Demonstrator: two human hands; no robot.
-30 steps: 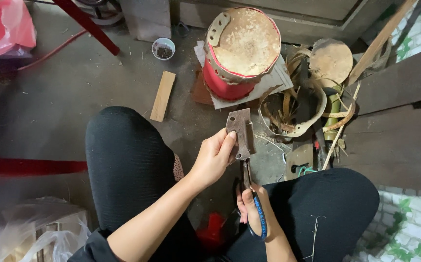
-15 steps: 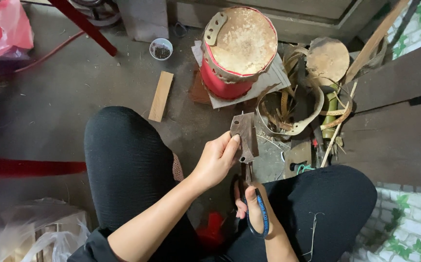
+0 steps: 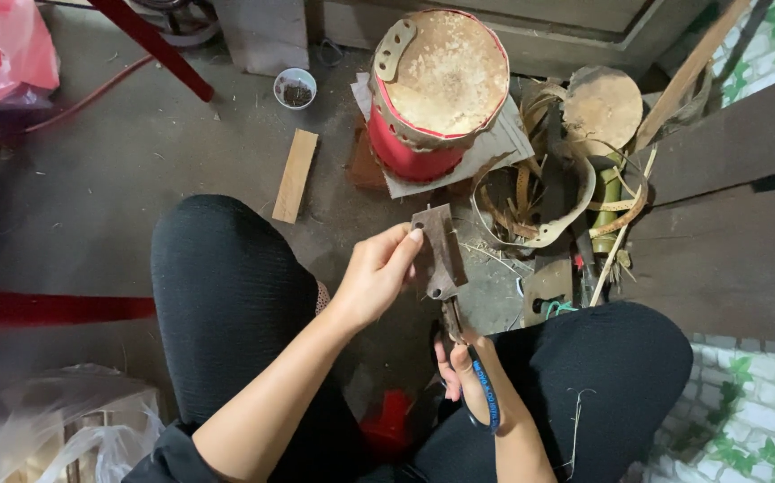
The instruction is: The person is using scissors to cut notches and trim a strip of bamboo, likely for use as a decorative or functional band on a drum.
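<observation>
Blade: my left hand (image 3: 377, 277) pinches the flat rusty cleaver blade (image 3: 438, 250) by its edge, over the floor between my knees.
Handle: my right hand (image 3: 468, 367) is wrapped round the handle end, with a blue pen (image 3: 484, 394) against the wrist.
Progress: I judge the tool only gripped and steadied; no cut made on anything I can see.
Left: the bamboo strips (image 3: 530, 201) beside the red drum (image 3: 432, 89) lie untouched.
Hidden: the handle itself, under my fingers.

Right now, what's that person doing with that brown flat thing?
A seated person holds a rusty flat blade over their knees. The left hand pinches its broad end, while the right hand grips the handle end, a blue-handled tool lying along that wrist. On the floor ahead stand a red drum and a small wooden block.
</observation>
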